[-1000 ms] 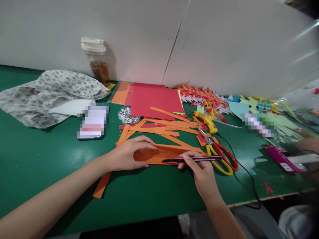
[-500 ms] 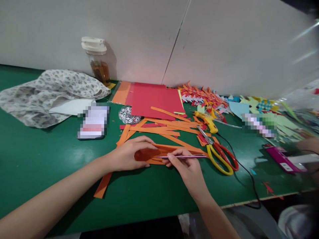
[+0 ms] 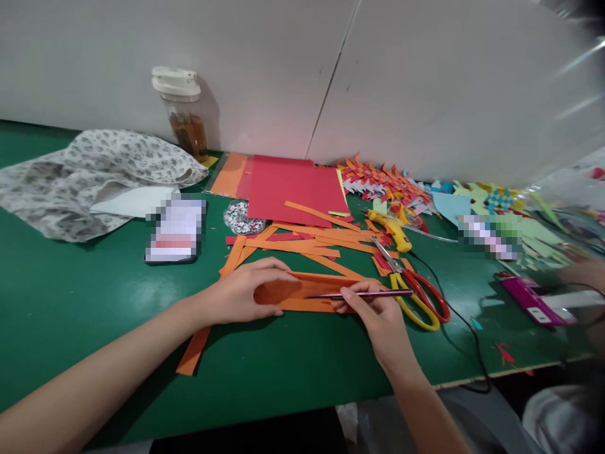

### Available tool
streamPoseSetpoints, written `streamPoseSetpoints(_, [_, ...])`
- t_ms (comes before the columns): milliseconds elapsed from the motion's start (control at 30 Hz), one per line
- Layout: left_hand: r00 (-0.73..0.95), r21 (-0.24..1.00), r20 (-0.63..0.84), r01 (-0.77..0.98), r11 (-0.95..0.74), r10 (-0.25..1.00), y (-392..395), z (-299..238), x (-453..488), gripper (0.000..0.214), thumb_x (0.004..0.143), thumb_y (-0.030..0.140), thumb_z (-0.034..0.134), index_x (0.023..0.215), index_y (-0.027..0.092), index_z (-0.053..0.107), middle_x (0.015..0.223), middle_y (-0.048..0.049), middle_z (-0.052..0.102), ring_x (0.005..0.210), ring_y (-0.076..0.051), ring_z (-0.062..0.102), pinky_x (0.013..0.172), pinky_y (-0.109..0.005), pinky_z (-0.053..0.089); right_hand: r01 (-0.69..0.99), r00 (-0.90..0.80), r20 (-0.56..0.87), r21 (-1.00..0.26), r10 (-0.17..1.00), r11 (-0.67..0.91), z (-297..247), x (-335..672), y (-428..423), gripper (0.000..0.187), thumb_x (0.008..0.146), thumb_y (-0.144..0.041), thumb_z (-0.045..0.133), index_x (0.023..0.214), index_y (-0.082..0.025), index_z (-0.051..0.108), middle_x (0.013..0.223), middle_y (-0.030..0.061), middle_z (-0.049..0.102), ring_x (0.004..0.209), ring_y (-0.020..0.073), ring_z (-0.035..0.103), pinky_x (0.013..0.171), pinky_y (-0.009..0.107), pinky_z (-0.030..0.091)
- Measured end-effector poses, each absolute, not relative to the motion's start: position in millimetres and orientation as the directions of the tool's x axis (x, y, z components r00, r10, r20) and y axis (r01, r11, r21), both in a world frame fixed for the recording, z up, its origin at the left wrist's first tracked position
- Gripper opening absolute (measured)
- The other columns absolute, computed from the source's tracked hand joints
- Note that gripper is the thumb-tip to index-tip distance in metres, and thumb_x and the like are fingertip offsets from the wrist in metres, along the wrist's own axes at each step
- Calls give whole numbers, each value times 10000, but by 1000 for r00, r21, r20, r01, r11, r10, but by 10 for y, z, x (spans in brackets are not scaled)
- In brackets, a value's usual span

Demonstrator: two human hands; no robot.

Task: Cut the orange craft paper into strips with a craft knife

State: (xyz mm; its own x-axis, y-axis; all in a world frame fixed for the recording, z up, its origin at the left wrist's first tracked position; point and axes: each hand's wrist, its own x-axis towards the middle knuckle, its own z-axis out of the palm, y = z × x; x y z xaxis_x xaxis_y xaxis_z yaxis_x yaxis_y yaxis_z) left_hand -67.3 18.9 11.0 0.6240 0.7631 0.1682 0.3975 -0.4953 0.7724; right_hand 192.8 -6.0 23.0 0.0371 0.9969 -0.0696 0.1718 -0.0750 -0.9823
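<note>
My left hand (image 3: 246, 291) lies curled over the left end of a folded orange paper piece (image 3: 302, 291) on the green table (image 3: 85, 302), pressing it down. My right hand (image 3: 378, 315) pinches a thin dark pen-like tool (image 3: 373, 293) that lies lengthwise along the orange piece, tip toward the left. Loose orange paper strips (image 3: 302, 243) are scattered just behind the two hands, and one strip (image 3: 193, 353) sticks out under my left forearm.
Red-and-yellow scissors (image 3: 416, 293) lie right of my right hand, with a yellow glue gun (image 3: 392, 228) and its black cord behind. Red paper sheets (image 3: 293, 186), a jar (image 3: 182, 113), a patterned cloth (image 3: 94, 170), a phone (image 3: 174, 230) and coloured woven paper pieces (image 3: 387, 183) fill the back. A pink device (image 3: 534, 299) lies far right.
My right hand slid the tool left along the orange piece, then back to the right. My left hand stayed pressed on the paper.
</note>
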Motion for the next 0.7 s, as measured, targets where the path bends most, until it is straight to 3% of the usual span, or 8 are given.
streamPoseSetpoints(700, [627, 771, 156, 406, -491, 763, 190, 77, -673, 441, 832, 277, 673, 1259, 296, 559, 1267, -55, 538, 1138, -216, 555, 994, -383, 463, 150, 108, -47, -987, 993, -63, 177, 2410, -19, 263, 706, -405, 786, 697, -187, 640, 622, 18, 674, 600, 162, 642, 613, 284, 521])
